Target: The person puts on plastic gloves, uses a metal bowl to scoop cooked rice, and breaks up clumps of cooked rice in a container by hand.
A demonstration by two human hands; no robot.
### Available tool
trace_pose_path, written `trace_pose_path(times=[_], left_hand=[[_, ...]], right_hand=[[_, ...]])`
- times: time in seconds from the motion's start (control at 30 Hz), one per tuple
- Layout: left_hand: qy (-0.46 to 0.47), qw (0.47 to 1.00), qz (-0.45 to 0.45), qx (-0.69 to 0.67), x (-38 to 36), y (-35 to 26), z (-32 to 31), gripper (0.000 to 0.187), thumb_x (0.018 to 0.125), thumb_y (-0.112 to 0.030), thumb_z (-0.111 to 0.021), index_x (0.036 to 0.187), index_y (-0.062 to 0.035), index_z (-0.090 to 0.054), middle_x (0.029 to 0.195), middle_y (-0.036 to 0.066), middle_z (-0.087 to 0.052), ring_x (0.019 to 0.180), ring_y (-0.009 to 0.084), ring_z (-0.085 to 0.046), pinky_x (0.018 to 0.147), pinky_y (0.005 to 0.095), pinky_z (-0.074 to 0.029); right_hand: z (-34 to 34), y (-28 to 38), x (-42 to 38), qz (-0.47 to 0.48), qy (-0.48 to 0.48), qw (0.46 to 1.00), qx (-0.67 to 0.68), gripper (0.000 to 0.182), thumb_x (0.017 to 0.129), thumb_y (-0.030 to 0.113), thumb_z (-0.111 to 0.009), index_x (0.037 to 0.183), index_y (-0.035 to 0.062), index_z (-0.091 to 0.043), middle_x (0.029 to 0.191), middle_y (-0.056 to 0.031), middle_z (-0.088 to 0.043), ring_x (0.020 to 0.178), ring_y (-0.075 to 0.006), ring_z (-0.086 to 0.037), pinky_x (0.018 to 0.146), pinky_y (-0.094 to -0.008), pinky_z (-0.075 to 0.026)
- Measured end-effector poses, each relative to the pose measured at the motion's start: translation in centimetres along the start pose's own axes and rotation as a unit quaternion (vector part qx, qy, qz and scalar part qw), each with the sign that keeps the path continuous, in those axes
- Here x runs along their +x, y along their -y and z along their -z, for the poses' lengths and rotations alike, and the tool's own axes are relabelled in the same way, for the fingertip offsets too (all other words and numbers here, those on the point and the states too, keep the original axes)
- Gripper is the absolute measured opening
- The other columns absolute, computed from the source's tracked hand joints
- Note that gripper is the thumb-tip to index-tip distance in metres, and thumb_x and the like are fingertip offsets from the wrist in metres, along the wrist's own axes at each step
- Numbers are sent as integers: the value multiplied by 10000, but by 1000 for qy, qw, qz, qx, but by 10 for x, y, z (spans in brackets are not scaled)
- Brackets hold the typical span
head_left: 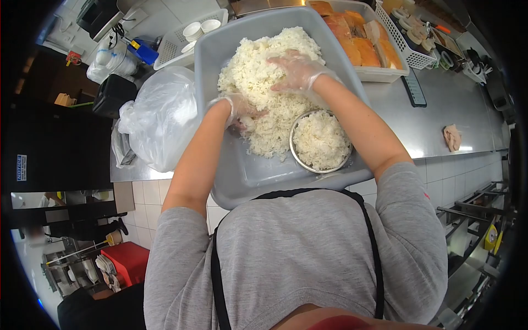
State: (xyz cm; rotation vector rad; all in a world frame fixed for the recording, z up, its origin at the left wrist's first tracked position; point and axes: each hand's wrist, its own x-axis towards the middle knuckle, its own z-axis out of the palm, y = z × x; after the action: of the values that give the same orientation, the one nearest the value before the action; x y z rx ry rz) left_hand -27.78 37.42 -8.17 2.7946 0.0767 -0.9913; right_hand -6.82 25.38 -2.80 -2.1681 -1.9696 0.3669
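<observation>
A large grey tub [253, 173] holds a heap of white rice [258, 60]. Both my hands wear clear plastic gloves. My right hand [297, 71] lies on the upper right part of the heap with its fingers spread. At the heap's lower left edge, my left hand [242, 113] is sunk partly into the rice, and its fingertips are hidden. A round metal bowl [295, 151] filled with rice stands inside the tub at the lower right, below my right forearm.
Left of the tub lies a clear plastic bag [162, 118], with a white basket [170, 47] of small cups behind it. A tray [379, 74] of orange fish pieces is at the back right. Further right are a phone [414, 89] and a crumpled cloth [452, 137].
</observation>
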Motion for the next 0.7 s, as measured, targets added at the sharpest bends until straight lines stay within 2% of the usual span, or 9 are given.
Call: trace_pose_path(times=[0.07,0.13,0.27,0.3,0.33,0.37,0.43,0.53,0.7], left_hand=[[-5,997,1,-74,-1,-22,15,564,663,-194,-744,1195,-188,-558,1197,60,-559,1060,233,-558,856,327,-483],[107,964,230,83,-13,-61,55,506,675,-174,-729,1156,-151,-574,1114,55,-599,1010,218,-584,800,347,-508],[-16,975,218,-28,-8,-34,25,461,740,-194,-683,1176,-123,-550,1061,46,-622,994,217,-597,788,389,-506],[-185,823,274,-462,5,-24,9,460,766,-215,-663,1194,-114,-529,1068,50,-616,1005,217,-592,794,409,-500],[-308,470,264,-784,7,-25,7,461,791,-236,-643,1212,-105,-509,1075,55,-611,1016,217,-588,801,430,-494],[-306,473,264,-783,8,-23,7,461,791,-236,-643,1212,-105,-509,1075,55,-611,1016,217,-588,801,430,-494],[-304,363,142,-869,-3,-40,24,406,809,-130,-620,1184,-93,-468,1195,113,-527,1093,255,-527,750,454,-514],[-322,409,213,-827,-3,-66,37,543,843,-176,-578,1334,-117,-354,1237,118,-505,1148,230,-490,895,480,-439],[-376,438,213,-788,5,-52,23,712,850,-85,-551,1417,-155,-125,1337,138,-413,1184,266,-447,887,511,-443]], right_hand=[[-11,2,7,51,-25,998,4,639,725,532,-647,1248,195,-503,1376,-107,-396,1303,-277,-312,1090,-369,-250],[-4,19,-3,76,-24,996,-30,581,719,494,-663,1190,175,-546,1362,-97,-413,1288,-278,-331,1075,-363,-268],[8,29,-8,121,65,989,-51,466,692,409,-713,1056,134,-619,1318,-83,-452,1260,-273,-365,1038,-360,-312],[10,27,-10,118,63,990,-49,466,692,409,-713,1056,134,-619,1318,-83,-452,1260,-273,-365,1038,-360,-312],[13,23,-11,105,70,992,-6,507,682,416,-721,1089,138,-603,1314,-100,-449,1254,-280,-368,1038,-364,-313],[15,20,-12,91,78,992,36,549,672,423,-728,1122,143,-587,1310,-117,-446,1248,-286,-372,1038,-368,-313],[9,10,-5,92,44,994,51,624,652,445,-738,1173,155,-552,1314,-132,-438,1248,-291,-371,1043,-369,-308],[-18,9,1,124,-29,987,94,798,611,510,-746,1281,190,-454,1340,-163,-401,1269,-307,-342,1059,-383,-284],[-26,35,-15,125,-79,989,9,1012,558,577,-756,1393,243,-293,1415,-205,-283,1336,-343,-224,1091,-426,-221]])
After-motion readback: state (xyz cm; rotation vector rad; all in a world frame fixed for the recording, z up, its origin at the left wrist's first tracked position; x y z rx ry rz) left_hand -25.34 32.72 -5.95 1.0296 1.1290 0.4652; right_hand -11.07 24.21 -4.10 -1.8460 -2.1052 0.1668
